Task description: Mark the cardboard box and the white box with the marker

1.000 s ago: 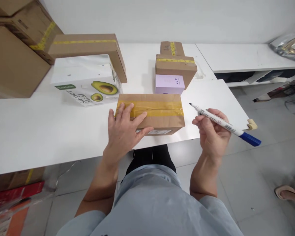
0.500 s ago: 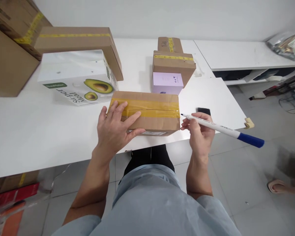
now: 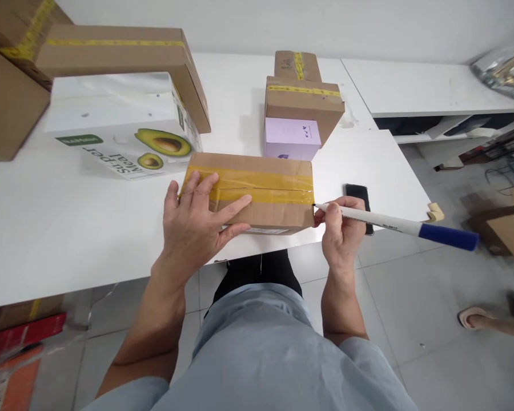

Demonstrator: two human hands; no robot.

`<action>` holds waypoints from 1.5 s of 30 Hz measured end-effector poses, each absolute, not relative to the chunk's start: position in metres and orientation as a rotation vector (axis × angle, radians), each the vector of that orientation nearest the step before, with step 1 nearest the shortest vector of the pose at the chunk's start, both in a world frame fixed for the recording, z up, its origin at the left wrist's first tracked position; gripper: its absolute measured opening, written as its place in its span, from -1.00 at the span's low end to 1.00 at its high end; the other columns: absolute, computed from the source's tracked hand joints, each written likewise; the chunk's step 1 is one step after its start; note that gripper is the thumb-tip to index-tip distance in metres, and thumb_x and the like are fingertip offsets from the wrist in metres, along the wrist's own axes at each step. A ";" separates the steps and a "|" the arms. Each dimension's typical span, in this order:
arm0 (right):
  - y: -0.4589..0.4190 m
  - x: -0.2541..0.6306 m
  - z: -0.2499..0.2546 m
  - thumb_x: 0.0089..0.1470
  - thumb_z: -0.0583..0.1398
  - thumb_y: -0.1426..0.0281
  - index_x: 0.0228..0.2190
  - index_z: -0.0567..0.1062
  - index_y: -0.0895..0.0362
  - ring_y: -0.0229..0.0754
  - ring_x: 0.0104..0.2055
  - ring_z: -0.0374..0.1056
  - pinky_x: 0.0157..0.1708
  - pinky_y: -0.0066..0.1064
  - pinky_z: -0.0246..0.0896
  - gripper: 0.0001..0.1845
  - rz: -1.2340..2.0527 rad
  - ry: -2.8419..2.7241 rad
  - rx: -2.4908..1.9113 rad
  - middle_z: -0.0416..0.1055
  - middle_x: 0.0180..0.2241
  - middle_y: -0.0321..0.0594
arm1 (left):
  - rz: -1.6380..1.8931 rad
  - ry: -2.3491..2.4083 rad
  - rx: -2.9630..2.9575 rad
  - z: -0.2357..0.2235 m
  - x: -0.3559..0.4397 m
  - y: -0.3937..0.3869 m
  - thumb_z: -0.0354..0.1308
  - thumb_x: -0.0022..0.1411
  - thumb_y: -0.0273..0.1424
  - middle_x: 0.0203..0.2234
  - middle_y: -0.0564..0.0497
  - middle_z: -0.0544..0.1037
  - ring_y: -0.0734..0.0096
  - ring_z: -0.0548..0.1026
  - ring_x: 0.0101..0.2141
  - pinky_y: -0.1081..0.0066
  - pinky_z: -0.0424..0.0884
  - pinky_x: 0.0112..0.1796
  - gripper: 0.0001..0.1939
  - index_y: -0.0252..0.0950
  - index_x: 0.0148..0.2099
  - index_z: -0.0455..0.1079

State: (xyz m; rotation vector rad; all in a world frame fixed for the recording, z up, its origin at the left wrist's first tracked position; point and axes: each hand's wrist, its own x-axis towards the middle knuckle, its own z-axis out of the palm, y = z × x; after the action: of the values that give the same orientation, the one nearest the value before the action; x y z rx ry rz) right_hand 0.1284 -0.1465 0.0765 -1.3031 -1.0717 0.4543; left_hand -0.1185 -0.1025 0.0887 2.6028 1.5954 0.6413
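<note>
A taped cardboard box [image 3: 268,191] rests at the front of the white table, with wide yellowish tape along its top. My left hand [image 3: 199,220] lies on its left part, fingers spread over the top and thumb along the front edge. In a pinch, my right hand [image 3: 345,231] holds a white marker [image 3: 385,222] with a blue rear end. The marker's dark tip is at the box's right edge; whether it presses on the cardboard I cannot tell. Behind my right hand lies a black phone [image 3: 357,193], partly covered.
Left of the box stands a white avocado-print carton [image 3: 115,114], with larger cardboard boxes [image 3: 120,51] behind. A lilac box [image 3: 292,137] and two small brown boxes [image 3: 304,97] stand beyond it. On the right floor are an open carton [image 3: 505,228] and another person's foot [image 3: 475,317].
The marker tip has come from just right of the box up to its right edge, and the marker lies flatter. My left hand has shifted slightly left. The whole view has shifted a little.
</note>
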 end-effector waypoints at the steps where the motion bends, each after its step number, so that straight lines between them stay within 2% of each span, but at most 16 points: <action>1: -0.146 0.128 0.076 0.22 0.18 0.10 -0.36 0.30 0.01 -0.30 -0.57 0.36 -0.58 -0.41 0.33 -0.72 0.454 -1.070 -1.297 0.37 -0.56 -0.42 | 0.639 1.598 2.608 0.089 -0.119 -0.103 0.08 0.21 0.18 0.28 0.00 0.33 -0.17 0.16 0.34 -0.27 -0.01 0.29 -0.48 0.21 0.15 0.40; 21: -0.147 0.136 0.073 0.23 0.19 0.14 -0.34 0.36 0.00 -0.26 -0.50 0.34 -0.53 -0.37 0.28 -0.78 0.422 -1.183 -1.343 0.37 -0.48 -0.36 | 0.661 1.594 2.617 0.088 -0.118 -0.103 0.10 0.20 0.18 0.29 -0.04 0.30 -0.23 0.18 0.33 -0.33 -0.03 0.27 -0.48 0.21 0.15 0.41; 28: -0.148 0.137 0.074 0.23 0.19 0.15 -0.34 0.37 0.01 -0.28 -0.49 0.36 -0.52 -0.39 0.30 -0.78 0.428 -1.194 -1.343 0.38 -0.45 -0.35 | 0.668 1.602 2.610 0.088 -0.118 -0.104 0.08 0.22 0.17 0.29 0.00 0.31 -0.16 0.15 0.35 -0.28 -0.04 0.30 -0.50 0.19 0.14 0.41; 32: -0.148 0.131 0.077 0.22 0.19 0.13 -0.35 0.35 0.02 -0.29 -0.52 0.37 -0.52 -0.40 0.33 -0.75 0.436 -1.106 -1.283 0.38 -0.50 -0.38 | 0.642 1.604 2.627 0.089 -0.117 -0.105 0.03 0.26 0.18 0.30 0.08 0.30 -0.13 0.13 0.36 -0.23 -0.06 0.32 -0.48 0.17 0.16 0.40; 35: -0.149 0.132 0.080 0.22 0.18 0.10 -0.34 0.34 0.03 -0.30 -0.51 0.37 -0.50 -0.40 0.36 -0.73 0.394 -1.026 -1.277 0.39 -0.47 -0.38 | 0.675 1.604 2.653 0.087 -0.117 -0.104 0.00 0.25 0.20 0.30 0.03 0.30 -0.17 0.17 0.34 -0.24 -0.03 0.30 -0.45 0.14 0.15 0.42; 38: -0.150 0.142 0.084 0.23 0.14 0.13 -0.35 0.35 0.06 -0.31 -0.47 0.38 -0.46 -0.39 0.37 -0.73 0.363 -1.022 -1.396 0.40 -0.40 -0.33 | 0.752 1.596 2.675 0.083 -0.117 -0.103 0.02 0.24 0.20 0.29 -0.07 0.33 -0.20 0.21 0.32 -0.27 0.00 0.27 -0.46 0.13 0.13 0.45; 42: -0.142 0.167 0.082 0.16 0.17 0.18 -0.31 0.37 0.08 -0.25 -0.47 0.36 -0.44 -0.37 0.31 -0.78 0.511 -1.147 -1.804 0.40 -0.48 -0.35 | 0.785 1.614 2.696 0.080 -0.116 -0.104 0.06 0.23 0.17 0.27 -0.08 0.34 -0.17 0.22 0.31 -0.25 0.02 0.27 -0.47 0.14 0.15 0.44; 45: -0.128 0.183 0.071 0.11 0.20 0.19 -0.24 0.38 0.11 -0.19 -0.46 0.37 -0.44 -0.36 0.24 -0.73 0.683 -1.314 -2.134 0.44 -0.48 -0.29 | 0.798 1.667 2.656 0.080 -0.113 -0.105 0.07 0.23 0.16 0.28 -0.08 0.34 -0.17 0.22 0.31 -0.26 0.01 0.26 -0.47 0.15 0.17 0.42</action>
State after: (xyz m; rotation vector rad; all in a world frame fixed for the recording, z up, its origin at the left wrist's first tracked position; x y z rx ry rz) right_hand 0.1829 -0.1276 0.0708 -2.1341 -1.3138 0.6834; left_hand -0.1126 -0.1055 0.0796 2.6561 1.6671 0.7976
